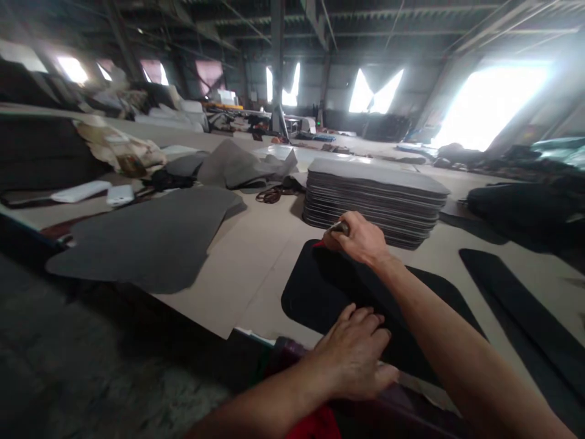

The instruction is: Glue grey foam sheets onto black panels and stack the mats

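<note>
A black mat-like sheet with rounded corners (304,292) lies flat on the table in front of me. My left hand (359,347) rests on its near edge, palm down with the fingers stretched out. Over the far left corner of the sheet is my right hand (363,238), closed around a small hand tool (339,227). The tool has a dark rounded end, and a bit of red shows below my fingers; my hand hides its working part. Just beyond stands a tall stack of grey-topped sheets (375,204) with similarly rounded corners.
A large grey sheet (150,238) lies at the left, partly over the table edge. Crumpled grey pieces (247,164) and a brown cord coil (269,194) lie behind. Long black strips (516,305) are at the right. White boxes (82,191) sit far left.
</note>
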### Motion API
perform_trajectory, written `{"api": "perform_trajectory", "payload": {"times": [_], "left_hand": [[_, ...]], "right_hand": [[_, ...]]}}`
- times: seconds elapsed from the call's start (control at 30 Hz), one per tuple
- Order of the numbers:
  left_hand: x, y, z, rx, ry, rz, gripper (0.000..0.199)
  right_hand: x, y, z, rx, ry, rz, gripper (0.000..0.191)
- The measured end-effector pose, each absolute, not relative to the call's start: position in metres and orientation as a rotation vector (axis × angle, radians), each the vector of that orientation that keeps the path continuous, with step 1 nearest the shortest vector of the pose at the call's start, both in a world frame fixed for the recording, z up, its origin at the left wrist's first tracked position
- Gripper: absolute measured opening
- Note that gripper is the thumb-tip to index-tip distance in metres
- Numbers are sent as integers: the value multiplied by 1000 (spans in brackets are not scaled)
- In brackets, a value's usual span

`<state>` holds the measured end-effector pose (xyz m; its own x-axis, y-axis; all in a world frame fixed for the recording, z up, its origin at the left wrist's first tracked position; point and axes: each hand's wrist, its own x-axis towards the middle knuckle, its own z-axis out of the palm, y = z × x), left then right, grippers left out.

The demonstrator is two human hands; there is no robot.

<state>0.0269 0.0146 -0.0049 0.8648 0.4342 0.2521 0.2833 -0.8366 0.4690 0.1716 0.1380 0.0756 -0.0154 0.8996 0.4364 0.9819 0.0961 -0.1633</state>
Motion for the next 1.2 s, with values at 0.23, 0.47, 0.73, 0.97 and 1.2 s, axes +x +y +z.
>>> {"api": "perform_trajectory", "payload": {"times": [0.23, 0.47, 0.73, 0.97, 1.2], "left_hand": [[28, 14, -7, 2608, 542, 508, 52], [27, 15, -12, 2584, 564, 511, 51], [29, 15, -14, 2632, 581, 498, 48], [28, 16, -13, 2650, 597, 486, 46], [30, 15, -9, 2651, 635, 444, 44]], "right_hand": [[175, 148, 77, -1892, -1926, -240, 24], [191, 141, 96, -1977, -1991, -237, 26], [238, 110, 107, -2109, -1937, -259, 23], [285, 70, 105, -2259, -1793, -260, 27], [320, 42, 99, -2304, -1686, -273, 34]]}}
